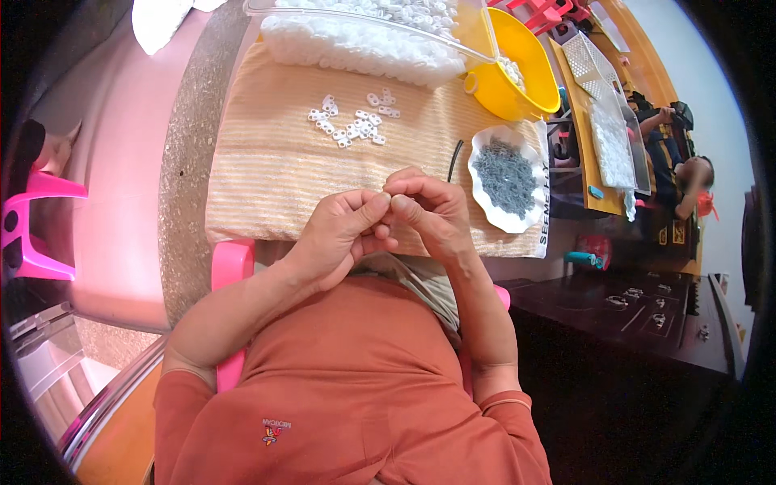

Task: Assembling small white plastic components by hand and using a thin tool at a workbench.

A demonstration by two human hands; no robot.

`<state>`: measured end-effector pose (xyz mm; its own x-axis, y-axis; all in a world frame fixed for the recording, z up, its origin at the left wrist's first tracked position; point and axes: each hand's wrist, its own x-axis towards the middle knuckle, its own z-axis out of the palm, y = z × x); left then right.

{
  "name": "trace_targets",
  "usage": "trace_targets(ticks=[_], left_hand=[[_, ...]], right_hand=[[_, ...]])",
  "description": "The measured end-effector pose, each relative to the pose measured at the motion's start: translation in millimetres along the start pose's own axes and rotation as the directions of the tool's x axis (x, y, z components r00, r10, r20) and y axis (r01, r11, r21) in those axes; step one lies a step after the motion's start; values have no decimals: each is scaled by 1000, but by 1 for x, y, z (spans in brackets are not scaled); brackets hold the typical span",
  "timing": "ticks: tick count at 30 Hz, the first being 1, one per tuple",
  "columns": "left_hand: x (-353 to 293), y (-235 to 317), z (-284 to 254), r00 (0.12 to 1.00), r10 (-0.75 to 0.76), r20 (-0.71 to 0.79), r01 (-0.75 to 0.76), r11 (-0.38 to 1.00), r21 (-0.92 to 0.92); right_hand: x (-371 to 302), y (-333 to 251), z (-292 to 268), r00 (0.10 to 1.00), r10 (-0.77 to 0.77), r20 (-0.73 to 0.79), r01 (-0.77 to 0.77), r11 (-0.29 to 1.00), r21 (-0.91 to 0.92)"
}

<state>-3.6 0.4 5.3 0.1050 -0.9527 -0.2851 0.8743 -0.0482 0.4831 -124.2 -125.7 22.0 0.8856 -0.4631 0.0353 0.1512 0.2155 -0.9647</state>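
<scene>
Over the near edge of the cloth-covered table, my left hand (pixel 343 230) and my right hand (pixel 440 217) meet fingertip to fingertip. Thumb and forefinger of each are pinched closed, and whatever sits between them is too small or hidden to make out. Beyond my hands, small white plastic pieces with holes (pixel 360 129) lie loosely scattered on the striped cloth (pixel 267 178). To the right of my right hand stands a white wavy-rimmed plate (pixel 511 223) heaped with tiny dark grey pieces (pixel 505 171). A thin black stick (pixel 455 162) lies between that plate and the scattered pieces.
A clear plastic bin (pixel 364 44) full of white pieces occupies the table's far side, beside a yellow basin (pixel 533 77). At the far right, another person (pixel 675 153) is near a wooden table with a white tray (pixel 612 145). A pink stool (pixel 44 190) stands left.
</scene>
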Motion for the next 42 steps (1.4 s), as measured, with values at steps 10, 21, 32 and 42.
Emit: trace_targets(ticks=[10,21,32,42], left_hand=[[2,-5,1,996,40,-79,-33,995,90],[13,11,4,924,379,-43,-252,692,677],[65,48,1,678,455,578,-170,-667,725],[75,56,-4,734,308,606,-180,-771,610]], right_hand=[[-3,4,-1,999,23,-33,-22,1000,21],[2,14,-17,991,-60,-121,31,972,-233],[8,16,-33,963,-105,-250,75,989,-127],[7,16,-37,972,-106,-207,70,982,-176]])
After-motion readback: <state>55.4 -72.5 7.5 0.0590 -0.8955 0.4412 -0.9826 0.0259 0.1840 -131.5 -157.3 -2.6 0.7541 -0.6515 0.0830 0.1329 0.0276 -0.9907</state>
